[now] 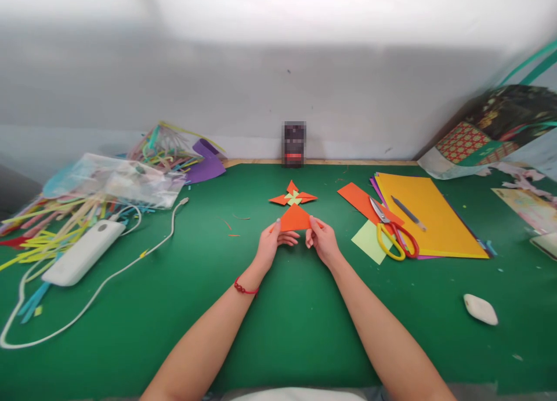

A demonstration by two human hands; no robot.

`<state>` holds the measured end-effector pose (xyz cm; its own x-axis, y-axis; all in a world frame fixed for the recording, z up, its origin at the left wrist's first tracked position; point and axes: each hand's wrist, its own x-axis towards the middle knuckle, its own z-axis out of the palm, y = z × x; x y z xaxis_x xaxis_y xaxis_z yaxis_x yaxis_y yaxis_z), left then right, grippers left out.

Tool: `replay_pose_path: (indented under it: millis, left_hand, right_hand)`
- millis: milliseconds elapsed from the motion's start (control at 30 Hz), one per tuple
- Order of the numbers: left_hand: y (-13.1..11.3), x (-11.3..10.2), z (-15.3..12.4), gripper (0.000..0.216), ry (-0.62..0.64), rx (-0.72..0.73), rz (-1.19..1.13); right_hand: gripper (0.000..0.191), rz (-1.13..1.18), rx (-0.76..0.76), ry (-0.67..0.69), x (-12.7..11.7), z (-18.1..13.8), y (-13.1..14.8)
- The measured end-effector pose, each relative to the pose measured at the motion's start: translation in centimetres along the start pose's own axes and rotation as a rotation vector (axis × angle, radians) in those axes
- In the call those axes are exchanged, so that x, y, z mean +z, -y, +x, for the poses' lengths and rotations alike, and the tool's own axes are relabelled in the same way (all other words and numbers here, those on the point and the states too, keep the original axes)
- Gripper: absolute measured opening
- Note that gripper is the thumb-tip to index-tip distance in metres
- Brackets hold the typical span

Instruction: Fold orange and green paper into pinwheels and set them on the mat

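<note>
An orange folded paper, pointed at the top, is held up over the green table between both hands. My left hand, with a red bracelet at the wrist, pinches its left corner. The right corner is pinched by my right hand. Just beyond the held paper lies a star-like paper shape with orange points and a light green middle; the held paper partly covers its near side. Scissors with one yellow and one red handle rest to the right, partly over a light green square and an orange strip.
Yellow paper sheets with a pen on top lie at the right, near a white rounded object. At the left are a white power bank with its cable, a plastic bag and colourful paper strips. A wall stands behind.
</note>
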<state>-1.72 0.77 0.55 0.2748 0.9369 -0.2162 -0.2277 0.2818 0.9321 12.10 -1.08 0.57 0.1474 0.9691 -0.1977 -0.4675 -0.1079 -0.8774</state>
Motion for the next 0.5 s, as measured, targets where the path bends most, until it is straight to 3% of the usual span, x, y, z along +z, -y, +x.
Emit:
replay_pose_path:
  millis: [300,500]
  left_hand:
    - [0.27,0.20,-0.07,0.050,0.044,-0.042,-0.022]
    - [0.54,0.31,-0.16,0.056,0.156,-0.069,0.039]
  right_hand:
    - [0.038,-0.002,0.007,0.039,0.01,-0.17,-0.33]
    - [0.043,-0.086,0.005,-0.067,-0.11,-0.08,-0.66]
